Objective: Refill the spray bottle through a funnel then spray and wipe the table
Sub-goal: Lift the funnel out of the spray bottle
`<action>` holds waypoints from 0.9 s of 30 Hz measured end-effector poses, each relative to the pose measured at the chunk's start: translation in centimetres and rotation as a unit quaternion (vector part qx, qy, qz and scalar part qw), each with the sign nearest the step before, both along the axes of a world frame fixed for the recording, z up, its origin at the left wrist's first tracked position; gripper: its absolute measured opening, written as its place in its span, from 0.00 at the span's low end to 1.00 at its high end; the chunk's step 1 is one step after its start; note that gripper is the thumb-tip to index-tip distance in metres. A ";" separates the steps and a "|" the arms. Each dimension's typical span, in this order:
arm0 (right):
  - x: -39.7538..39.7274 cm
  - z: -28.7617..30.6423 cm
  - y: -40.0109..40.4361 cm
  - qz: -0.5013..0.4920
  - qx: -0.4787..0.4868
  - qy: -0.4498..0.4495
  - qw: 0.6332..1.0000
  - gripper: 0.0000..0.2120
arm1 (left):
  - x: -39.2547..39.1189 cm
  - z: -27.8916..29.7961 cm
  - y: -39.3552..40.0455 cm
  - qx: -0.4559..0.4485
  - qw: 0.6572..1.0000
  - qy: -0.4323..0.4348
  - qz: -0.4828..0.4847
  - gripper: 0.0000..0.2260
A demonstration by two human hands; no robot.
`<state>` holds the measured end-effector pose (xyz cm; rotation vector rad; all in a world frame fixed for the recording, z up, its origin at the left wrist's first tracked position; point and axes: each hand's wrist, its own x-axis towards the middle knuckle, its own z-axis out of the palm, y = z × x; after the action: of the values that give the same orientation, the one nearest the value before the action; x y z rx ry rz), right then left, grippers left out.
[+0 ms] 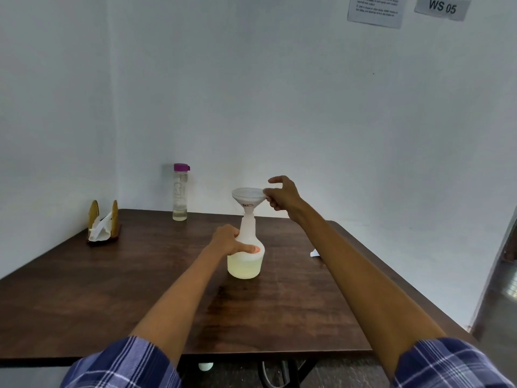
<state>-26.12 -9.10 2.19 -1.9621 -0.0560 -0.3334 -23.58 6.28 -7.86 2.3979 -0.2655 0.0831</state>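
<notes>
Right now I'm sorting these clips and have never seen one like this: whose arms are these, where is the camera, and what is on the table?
There is no machine here. A person wears a camera on the head, so this single picture looks forward and down along their own arms. The left hand grips a white spray bottle part full of pale liquid. The right hand pinches the rim of a white funnel seated in the bottle's neck. On the dark wooden table also stand a clear bottle with a purple cap and a napkin holder.

left hand (228,240) gripping spray bottle (246,259), right hand (282,193) pinching funnel (248,197)
</notes>
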 end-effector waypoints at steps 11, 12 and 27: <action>0.0 -0.7 -0.2 -0.030 -0.009 -0.057 0.998 0.22 | 0.1 0.0 0.0 0.017 1.000 -0.005 -0.003 0.22; 0.1 -0.8 -0.1 -0.035 -0.035 -0.062 0.997 0.21 | 0.1 0.0 0.0 0.015 1.000 -0.006 -0.004 0.22; 0.5 -0.4 -0.1 0.014 0.028 0.010 0.999 0.20 | 0.4 0.2 0.0 0.016 1.000 -0.001 -0.011 0.27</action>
<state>-25.64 -9.21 1.78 -1.9067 -0.0601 -0.2939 -23.17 6.31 -7.65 2.4266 -0.2953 0.0727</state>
